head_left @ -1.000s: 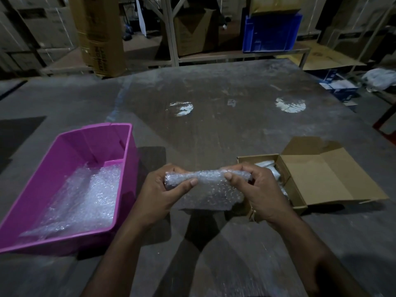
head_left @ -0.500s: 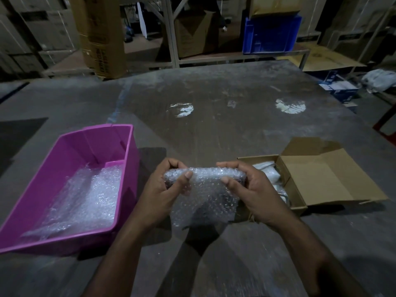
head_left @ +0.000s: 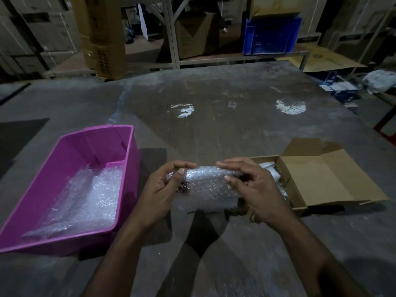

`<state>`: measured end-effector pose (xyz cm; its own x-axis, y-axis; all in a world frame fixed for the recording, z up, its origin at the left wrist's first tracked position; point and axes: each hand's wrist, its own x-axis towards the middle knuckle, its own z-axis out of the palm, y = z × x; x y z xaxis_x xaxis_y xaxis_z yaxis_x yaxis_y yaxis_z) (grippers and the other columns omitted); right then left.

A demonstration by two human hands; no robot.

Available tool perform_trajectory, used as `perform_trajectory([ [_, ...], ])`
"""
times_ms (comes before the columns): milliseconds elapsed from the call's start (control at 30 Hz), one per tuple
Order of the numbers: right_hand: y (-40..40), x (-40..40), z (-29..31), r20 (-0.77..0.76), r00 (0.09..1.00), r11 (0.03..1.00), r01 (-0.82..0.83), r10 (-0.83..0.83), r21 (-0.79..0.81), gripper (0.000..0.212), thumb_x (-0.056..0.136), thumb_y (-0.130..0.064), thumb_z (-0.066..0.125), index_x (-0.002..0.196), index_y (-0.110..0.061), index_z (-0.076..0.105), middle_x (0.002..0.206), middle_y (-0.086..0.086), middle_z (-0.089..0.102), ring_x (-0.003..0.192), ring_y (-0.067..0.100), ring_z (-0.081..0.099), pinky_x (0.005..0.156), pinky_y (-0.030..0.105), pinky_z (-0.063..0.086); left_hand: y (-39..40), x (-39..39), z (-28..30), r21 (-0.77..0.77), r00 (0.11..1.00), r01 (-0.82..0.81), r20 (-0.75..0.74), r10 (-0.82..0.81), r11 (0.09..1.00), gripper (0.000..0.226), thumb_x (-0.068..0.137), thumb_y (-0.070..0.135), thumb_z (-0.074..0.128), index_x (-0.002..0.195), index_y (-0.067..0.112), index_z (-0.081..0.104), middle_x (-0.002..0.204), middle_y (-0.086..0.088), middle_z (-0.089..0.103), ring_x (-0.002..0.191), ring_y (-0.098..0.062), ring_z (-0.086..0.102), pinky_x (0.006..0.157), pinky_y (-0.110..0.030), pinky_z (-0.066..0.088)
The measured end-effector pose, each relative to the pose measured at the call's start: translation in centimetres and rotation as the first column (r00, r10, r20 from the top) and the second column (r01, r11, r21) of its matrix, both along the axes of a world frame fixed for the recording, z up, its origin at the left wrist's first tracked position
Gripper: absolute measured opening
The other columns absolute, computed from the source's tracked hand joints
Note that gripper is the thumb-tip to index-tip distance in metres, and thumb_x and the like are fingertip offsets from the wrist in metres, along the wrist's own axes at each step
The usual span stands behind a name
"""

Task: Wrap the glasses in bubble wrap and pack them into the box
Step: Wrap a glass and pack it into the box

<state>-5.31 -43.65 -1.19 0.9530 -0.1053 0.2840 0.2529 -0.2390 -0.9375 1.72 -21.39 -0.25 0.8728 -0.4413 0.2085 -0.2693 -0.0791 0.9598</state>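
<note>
A bubble-wrap bundle [head_left: 209, 185] is held above the table between both hands. My left hand [head_left: 165, 189] grips its left end, where a dark part of the glasses shows through the wrap. My right hand [head_left: 255, 189] holds the right end with fingers curled over the top and thumb underneath. A loose flap of wrap hangs down below the roll. The open cardboard box [head_left: 325, 179] sits just to the right, with white wrapped items [head_left: 272, 172] inside. A pink tub [head_left: 70, 159] on the left holds sheets of bubble wrap [head_left: 85, 200].
The grey table [head_left: 214, 116] stretches far ahead, with two bright light patches on it. Behind it stand shelves, cardboard cartons [head_left: 102, 37] and a blue crate [head_left: 272, 35]. A red edge [head_left: 385, 121] shows at the far right.
The hands have rolled the bundle, so more wrap is wound around it and the hanging flap has shifted. My right fingers moved over the top of the roll.
</note>
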Motion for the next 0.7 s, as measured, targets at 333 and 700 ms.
perform_trajectory([
  [333, -0.21, -0.02, -0.12, -0.023, 1.0, 1.0, 0.003, -0.003, 0.027, 0.039, 0.082, -0.008, 0.079, 0.116, -0.028, 0.075, 0.116, -0.011, 0.063, 0.115, 0.009, 0.061, 0.092, 0.021, 0.052, 0.08, -0.52, 0.37, 0.019, 0.992, 0.017, -0.122, -0.014, 1.0, 0.032, 0.078, 0.016, 0.081, 0.109, 0.017, 0.073, 0.108, 0.0, 0.075, 0.093, -0.019, 0.074, 0.073, -0.027, 0.06],
  [700, -0.4, -0.02, -0.55, -0.15, 0.985, 0.995, 0.077, -0.085, -0.057, 0.026, 0.091, -0.042, 0.063, 0.116, -0.049, 0.069, 0.119, -0.004, 0.062, 0.096, -0.001, 0.059, 0.077, 0.01, 0.048, 0.19, 0.22, -0.23, 0.076, 0.999, -0.036, -0.032, 0.038, 0.996, 0.018, 0.078, 0.028, 0.082, 0.092, 0.02, 0.075, 0.093, -0.004, 0.071, 0.081, -0.019, 0.07, 0.067, -0.029, 0.054],
])
